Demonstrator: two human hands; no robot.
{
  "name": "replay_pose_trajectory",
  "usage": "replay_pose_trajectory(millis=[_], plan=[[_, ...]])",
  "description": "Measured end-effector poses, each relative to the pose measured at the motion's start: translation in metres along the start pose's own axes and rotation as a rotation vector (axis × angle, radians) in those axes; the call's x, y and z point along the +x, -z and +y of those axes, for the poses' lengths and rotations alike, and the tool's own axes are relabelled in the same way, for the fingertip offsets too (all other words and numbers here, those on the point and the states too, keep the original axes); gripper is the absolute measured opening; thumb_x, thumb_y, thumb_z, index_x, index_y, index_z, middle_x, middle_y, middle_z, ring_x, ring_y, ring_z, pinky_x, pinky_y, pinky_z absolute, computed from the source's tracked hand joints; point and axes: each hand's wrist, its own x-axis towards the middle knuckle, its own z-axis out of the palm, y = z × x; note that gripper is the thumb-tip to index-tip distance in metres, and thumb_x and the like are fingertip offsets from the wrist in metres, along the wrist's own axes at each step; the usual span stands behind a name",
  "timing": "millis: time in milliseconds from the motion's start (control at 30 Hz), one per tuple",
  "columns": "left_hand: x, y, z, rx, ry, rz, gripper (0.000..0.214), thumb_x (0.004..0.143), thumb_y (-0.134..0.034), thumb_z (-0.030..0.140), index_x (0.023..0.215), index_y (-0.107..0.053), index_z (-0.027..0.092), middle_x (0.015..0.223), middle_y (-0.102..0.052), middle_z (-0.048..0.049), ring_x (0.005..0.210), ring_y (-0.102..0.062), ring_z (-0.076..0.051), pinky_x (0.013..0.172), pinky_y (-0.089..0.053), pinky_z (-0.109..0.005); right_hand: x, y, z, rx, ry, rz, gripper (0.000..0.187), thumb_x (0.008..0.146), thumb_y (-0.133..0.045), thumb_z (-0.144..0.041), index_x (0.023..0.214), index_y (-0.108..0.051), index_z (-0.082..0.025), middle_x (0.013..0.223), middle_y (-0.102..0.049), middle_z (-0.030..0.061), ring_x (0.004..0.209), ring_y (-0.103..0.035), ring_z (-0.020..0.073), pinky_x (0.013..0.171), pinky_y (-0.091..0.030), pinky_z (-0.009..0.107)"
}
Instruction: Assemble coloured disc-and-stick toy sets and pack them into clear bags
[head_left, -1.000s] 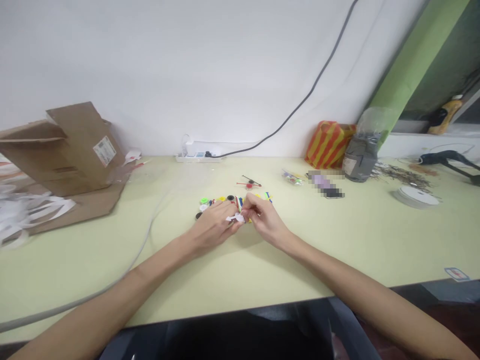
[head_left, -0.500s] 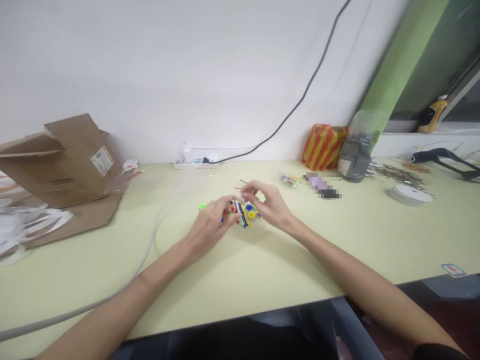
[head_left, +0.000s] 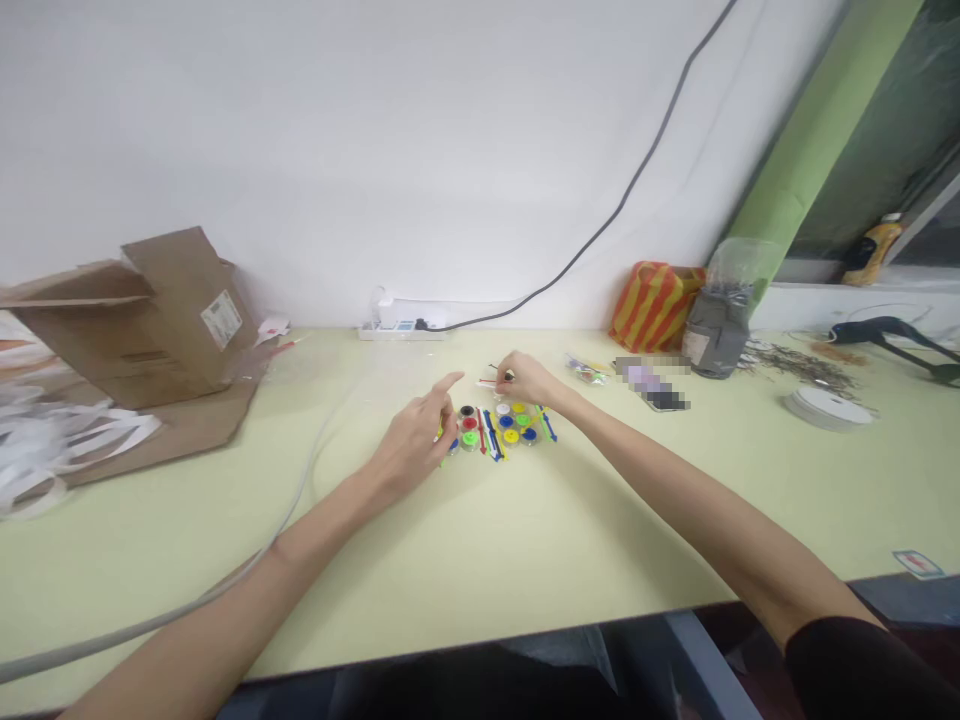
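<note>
A cluster of small round coloured caps [head_left: 504, 426] (black, red, green, blue, yellow, white) lies with thin coloured sticks on the pale yellow table [head_left: 525, 540]. My left hand [head_left: 415, 439] hovers just left of the cluster, forefinger stretched forward, the other fingers loosely curled, nothing in it. My right hand [head_left: 525, 379] is beyond the cluster, its fingertips pinched on a thin red stick [head_left: 489, 382] lying on the table.
A torn cardboard box [head_left: 142, 320] and white paper strips [head_left: 52, 440] sit at the left. A power strip [head_left: 401, 325] lies by the wall with a grey cable. A striped bag [head_left: 654, 305], grey jar [head_left: 716, 318], tape roll [head_left: 829, 405] stand right.
Both hands let go of the coloured bundle, which now lies spread on the table. My right hand reached forward to the red stick; my left hand drew back and opened.
</note>
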Motion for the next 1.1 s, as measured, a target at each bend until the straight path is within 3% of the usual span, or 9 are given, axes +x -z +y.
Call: replay_pose_trajectory(millis=[100,300,533,633,767,900,1100], plan=[[0.001,-0.002,0.000,0.010,0.006,-0.014,0.057,0.096,-0.041,0.018,0.151,-0.028,0.021,0.086,-0.057,0.0004,0.075,-0.053,-0.015,0.076,-0.043,-0.028,0.007,-0.004,0.007,0.007,-0.056,-0.045,0.004,0.079,-0.075,-0.019,0.082,-0.076,-0.017,0.092,-0.070,0.0066,0.085,-0.060,0.0187,0.075,-0.042,0.026],[0.001,-0.004,-0.004,0.016,0.005,-0.048,0.056,0.096,-0.041,0.017,0.150,-0.030,0.023,0.088,-0.059,-0.0003,0.077,-0.055,-0.016,0.074,-0.043,-0.028,0.018,-0.004,0.016,0.037,-0.025,-0.037,0.004,0.079,-0.071,-0.015,0.081,-0.075,-0.016,0.087,-0.071,0.0057,0.081,-0.061,0.0183,0.073,-0.042,0.026],[0.001,-0.003,-0.004,0.027,0.001,-0.052,0.054,0.096,-0.042,0.018,0.149,-0.032,0.023,0.088,-0.060,-0.0003,0.078,-0.057,-0.016,0.073,-0.043,-0.028,0.025,-0.004,0.013,0.121,0.077,-0.043,0.006,0.080,-0.070,-0.014,0.083,-0.075,-0.016,0.093,-0.073,0.0045,0.088,-0.063,0.0183,0.083,-0.044,0.027],[0.001,-0.003,-0.004,0.031,0.001,-0.054,0.052,0.096,-0.041,0.018,0.147,-0.033,0.022,0.090,-0.061,-0.0008,0.079,-0.059,-0.016,0.073,-0.044,-0.028,0.022,0.004,0.018,0.162,0.107,0.030,0.011,0.083,-0.066,-0.014,0.090,-0.074,-0.017,0.100,-0.074,0.0061,0.094,-0.064,0.0201,0.090,-0.046,0.031],[0.002,-0.005,-0.005,0.043,-0.009,-0.063,0.049,0.098,-0.039,0.019,0.147,-0.034,0.022,0.091,-0.062,-0.0013,0.081,-0.059,-0.017,0.075,-0.044,-0.029,0.006,0.024,0.029,0.178,0.104,0.168,0.021,0.087,-0.057,-0.009,0.095,-0.073,-0.018,0.106,-0.073,0.0068,0.101,-0.065,0.0220,0.096,-0.046,0.036],[0.002,-0.005,-0.004,0.045,-0.008,-0.078,0.047,0.099,-0.038,0.020,0.146,-0.035,0.022,0.091,-0.063,-0.0013,0.082,-0.060,-0.017,0.076,-0.045,-0.030,-0.026,0.038,0.036,0.141,0.094,0.079,0.021,0.087,-0.059,-0.009,0.097,-0.074,-0.019,0.108,-0.073,0.0067,0.102,-0.065,0.0227,0.096,-0.047,0.037],[0.003,-0.006,-0.005,0.045,-0.019,-0.083,0.045,0.099,-0.038,0.022,0.144,-0.038,0.022,0.091,-0.062,-0.0020,0.082,-0.060,-0.018,0.077,-0.045,-0.031,-0.061,0.024,0.043,0.038,-0.008,0.165,0.027,0.095,-0.052,-0.015,0.113,-0.072,-0.022,0.116,-0.070,0.0091,0.111,-0.060,0.0256,0.100,-0.045,0.043]])
